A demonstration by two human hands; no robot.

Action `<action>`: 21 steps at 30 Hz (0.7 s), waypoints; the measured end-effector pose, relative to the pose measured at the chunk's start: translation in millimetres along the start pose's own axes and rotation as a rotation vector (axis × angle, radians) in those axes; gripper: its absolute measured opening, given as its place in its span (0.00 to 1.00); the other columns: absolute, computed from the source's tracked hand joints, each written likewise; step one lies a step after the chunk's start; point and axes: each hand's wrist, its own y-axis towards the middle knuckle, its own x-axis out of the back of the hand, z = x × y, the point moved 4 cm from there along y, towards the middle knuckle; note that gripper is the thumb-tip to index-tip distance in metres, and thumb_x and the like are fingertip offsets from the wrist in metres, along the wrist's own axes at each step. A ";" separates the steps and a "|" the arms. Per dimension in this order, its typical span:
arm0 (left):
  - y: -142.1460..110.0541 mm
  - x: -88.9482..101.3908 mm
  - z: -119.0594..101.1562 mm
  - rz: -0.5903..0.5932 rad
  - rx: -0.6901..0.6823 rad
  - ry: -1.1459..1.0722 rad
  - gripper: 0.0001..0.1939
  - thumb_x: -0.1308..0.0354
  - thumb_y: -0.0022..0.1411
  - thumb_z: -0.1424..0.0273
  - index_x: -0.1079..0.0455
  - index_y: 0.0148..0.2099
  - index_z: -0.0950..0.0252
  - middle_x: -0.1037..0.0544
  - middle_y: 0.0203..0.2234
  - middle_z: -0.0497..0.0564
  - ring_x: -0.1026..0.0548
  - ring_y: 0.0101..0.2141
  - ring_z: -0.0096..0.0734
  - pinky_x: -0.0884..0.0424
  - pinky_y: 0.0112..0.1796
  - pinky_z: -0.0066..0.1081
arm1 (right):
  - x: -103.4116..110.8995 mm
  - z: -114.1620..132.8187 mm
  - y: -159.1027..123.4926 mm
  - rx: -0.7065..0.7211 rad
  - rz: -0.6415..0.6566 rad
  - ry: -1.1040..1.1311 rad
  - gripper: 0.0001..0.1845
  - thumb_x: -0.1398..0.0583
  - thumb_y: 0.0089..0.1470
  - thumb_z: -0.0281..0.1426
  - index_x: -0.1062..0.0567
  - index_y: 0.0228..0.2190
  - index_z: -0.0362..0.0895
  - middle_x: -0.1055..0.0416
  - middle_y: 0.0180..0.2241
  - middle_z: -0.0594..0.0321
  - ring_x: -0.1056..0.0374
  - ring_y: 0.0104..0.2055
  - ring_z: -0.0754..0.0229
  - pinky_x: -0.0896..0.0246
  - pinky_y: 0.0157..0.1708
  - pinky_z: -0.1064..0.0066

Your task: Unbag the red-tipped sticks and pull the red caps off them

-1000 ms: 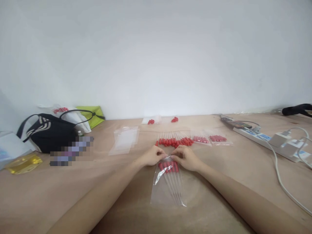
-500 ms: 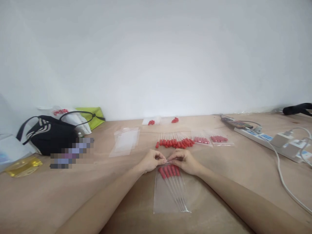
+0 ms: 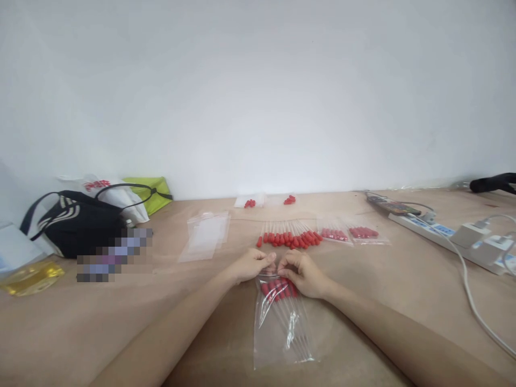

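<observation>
A clear plastic zip bag [image 3: 268, 336] lies in front of me, its top edge toward the wall. Inside it are several droppers with red rubber bulbs [image 3: 278, 290] at the top and thin clear stems pointing toward me. My left hand [image 3: 256, 265] pinches the bag's top edge on the left, fingers closed. Close beside it, my right hand [image 3: 301, 271] grips the same edge on the right between thumb and fingers. Just beyond my hands a row of loose red-bulbed droppers [image 3: 288, 238] lies on the table.
Flat clear bags [image 3: 205, 234] lie at left. Filled bags [image 3: 365, 233] sit right of the loose droppers; small red-bulb bundles [image 3: 250, 203] lie at the back. A power strip [image 3: 427, 230] with chargers and a white cable [image 3: 467, 295] occupies the right, a black bag [image 3: 83, 228] the left.
The bag has tilted and shows more glare, its lower edge slightly nearer me. My right hand's fingers have shifted along the top edge, while my left hand stays at its left part.
</observation>
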 end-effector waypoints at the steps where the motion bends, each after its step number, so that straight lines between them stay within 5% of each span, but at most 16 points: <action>1: 0.2 0.0 -1.2 0.033 0.012 0.023 0.24 0.48 0.49 0.52 0.30 0.23 0.70 0.32 0.16 0.45 0.40 0.20 0.22 0.44 0.23 0.23 | -0.4 1.4 -0.3 0.003 0.003 -0.025 0.05 0.44 0.48 0.26 0.31 0.23 0.44 0.31 0.26 0.64 0.38 0.32 0.62 0.46 0.35 0.68; 5: 0.1 1.6 -2.0 0.102 0.068 0.091 0.16 0.44 0.46 0.58 0.29 0.24 0.68 0.33 0.16 0.44 0.40 0.20 0.22 0.46 0.22 0.23 | -2.0 2.7 -0.7 -0.002 0.014 -0.062 0.05 0.45 0.49 0.27 0.32 0.23 0.44 0.31 0.26 0.64 0.38 0.32 0.62 0.47 0.35 0.67; 15: 0.5 -3.4 -0.6 0.005 0.063 0.026 0.16 0.46 0.47 0.59 0.33 0.23 0.69 0.35 0.16 0.43 0.41 0.19 0.21 0.47 0.22 0.23 | -6.3 -11.1 0.8 -0.177 0.003 0.133 0.06 0.41 0.45 0.33 0.27 0.24 0.43 0.30 0.25 0.64 0.38 0.29 0.63 0.45 0.32 0.70; 21: 1.7 -0.8 2.3 0.186 0.035 0.171 0.16 0.47 0.49 0.59 0.32 0.25 0.69 0.36 0.16 0.43 0.42 0.19 0.20 0.47 0.21 0.22 | -5.5 -4.9 0.8 -0.098 -0.010 0.010 0.05 0.43 0.46 0.28 0.30 0.21 0.43 0.31 0.23 0.65 0.38 0.30 0.63 0.46 0.34 0.69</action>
